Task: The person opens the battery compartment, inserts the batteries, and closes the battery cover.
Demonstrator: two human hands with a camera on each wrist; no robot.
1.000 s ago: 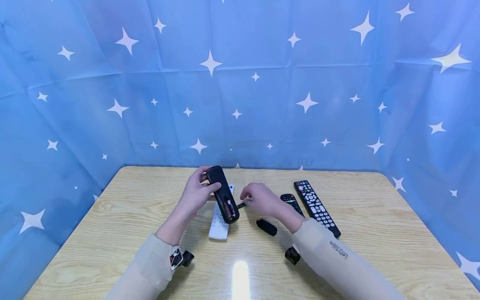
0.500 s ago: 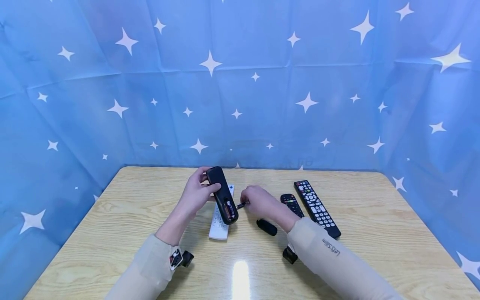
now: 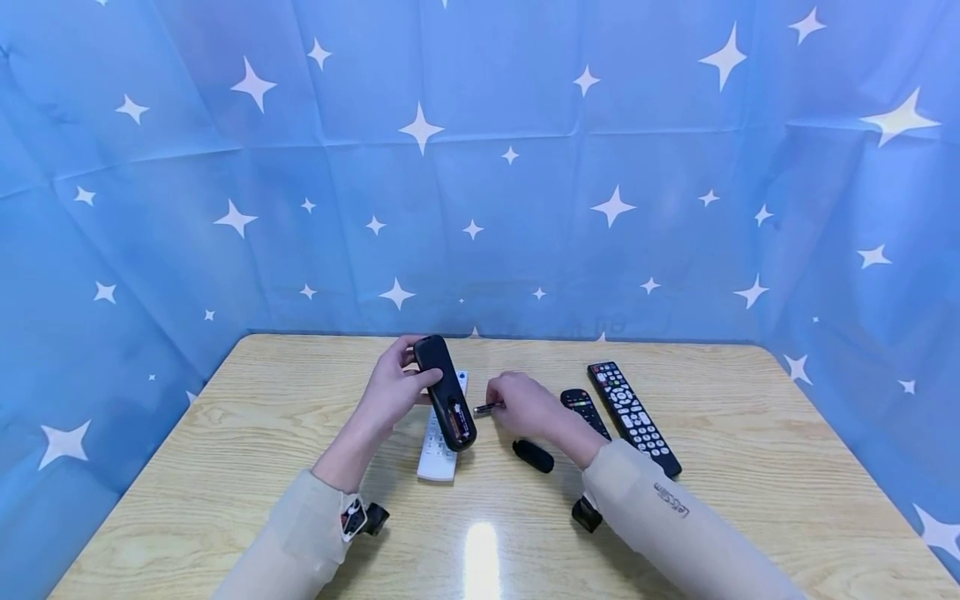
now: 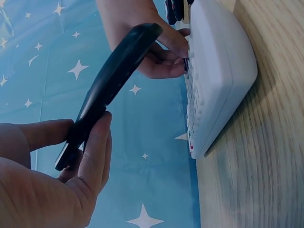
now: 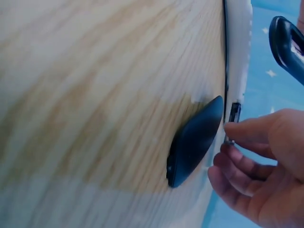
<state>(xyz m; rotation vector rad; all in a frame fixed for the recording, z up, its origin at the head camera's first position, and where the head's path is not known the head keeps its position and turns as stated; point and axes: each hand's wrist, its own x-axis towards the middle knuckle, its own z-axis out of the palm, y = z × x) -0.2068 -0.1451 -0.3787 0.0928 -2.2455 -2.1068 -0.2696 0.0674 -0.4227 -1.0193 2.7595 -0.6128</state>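
Observation:
My left hand (image 3: pixel 390 387) grips a black remote control (image 3: pixel 441 375) near its far end, back side up and raised over the table. The remote's battery compartment is uncovered, with a battery (image 3: pixel 459 417) visible inside. Just right of that compartment, my right hand (image 3: pixel 525 402) pinches a small dark battery (image 5: pixel 235 112) between thumb and fingers; one end sticks out toward the remote, apart from it. A loose black battery cover (image 3: pixel 533 456) lies on the table below the right hand. Beneath the held remote, a white remote (image 3: pixel 437 457) rests on the table, partly hidden.
Two more black remotes lie right of my right hand: a shorter one (image 3: pixel 583 407), partly covered by the forearm, and a longer one (image 3: pixel 633 417) with pale buttons. The wooden table (image 3: pixel 225 467) ends at a blue star-printed curtain (image 3: pixel 480 183).
The right hand has shifted slightly toward and then away from the remote, and the pinched battery now shows more of its length. The left hand and its remote have stayed nearly still.

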